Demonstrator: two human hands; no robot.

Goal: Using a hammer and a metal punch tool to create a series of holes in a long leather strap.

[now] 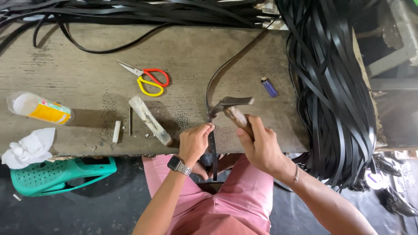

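- Worn wooden workbench (87, 48), scuffed and pitted; dark floor below, your pink shorts at the bottom edge.
- Landmark: the hammer (230, 106), near the bench's front edge, right of centre.
- Your right hand (260, 146) is clamped round the hammer's wooden handle, metal head pointing left over the bench.
- Your left hand (195, 141), wristwatch on, sits just left of the hammer; fingers pinched together on a black strap (212, 146) right under the hammer head.
- The strap hangs down over the bench edge between your hands and arcs up the bench behind the hammer.
- Blue lighter (269, 87) just up-right of the hammer.
- Red-and-yellow scissors (148, 79) up-left of the hammer, lying flat.
- Wooden stick (150, 120) left of the hammer, lying diagonal.
- Plastic bottle (39, 109) far left, on its side; crumpled tissue (28, 148) below it.
- Teal plastic stool (61, 174) far lower left, off the bench.
- Big bundle of black strips (335, 95) right of the hammer, draped over the bench end.
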